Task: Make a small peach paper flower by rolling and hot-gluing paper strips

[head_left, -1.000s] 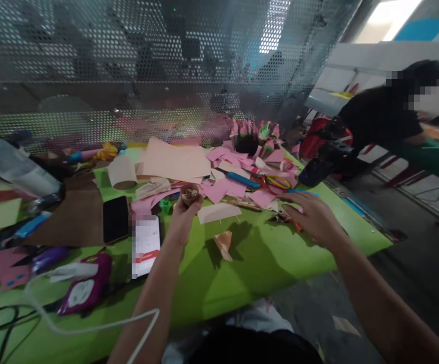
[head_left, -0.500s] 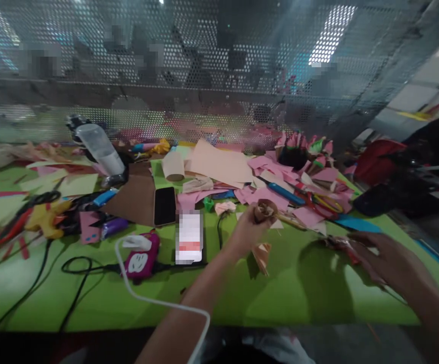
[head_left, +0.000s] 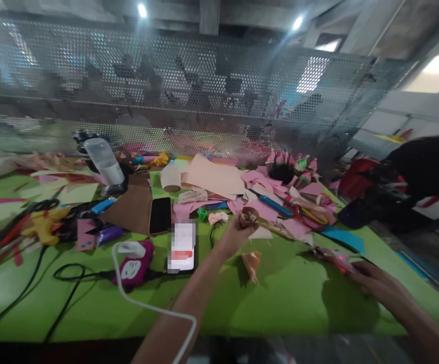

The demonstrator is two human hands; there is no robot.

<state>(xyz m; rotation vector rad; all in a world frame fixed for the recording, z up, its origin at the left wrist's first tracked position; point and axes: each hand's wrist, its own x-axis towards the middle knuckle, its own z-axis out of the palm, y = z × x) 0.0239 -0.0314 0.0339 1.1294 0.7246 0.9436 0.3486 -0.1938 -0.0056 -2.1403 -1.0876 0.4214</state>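
Observation:
My left hand (head_left: 239,233) is closed around a small brown paper roll (head_left: 250,216) with crumpled paper inside its open end. Over the right part of the green table (head_left: 280,298), my right hand (head_left: 371,277) grips a pink glue gun (head_left: 339,260) with a small red light on it; its dirty nozzle points left. A folded tan paper piece (head_left: 252,265) lies on the table between my hands, just below the left one. Behind the paper roll are pink paper scraps (head_left: 267,181) and a blue cutter (head_left: 276,206).
Two phones (head_left: 161,216), a magenta power adapter (head_left: 136,265) and a white cable lie at centre left. Farther left is a yellow glue gun (head_left: 47,225). A bottle (head_left: 105,164) stands behind. Scissors (head_left: 312,217) rest among scraps, before a perforated metal screen (head_left: 204,101).
The view has tilted up. My right hand has the glue gun farther from the camera's blur, its red light now showing. My left hand still holds the paper roll.

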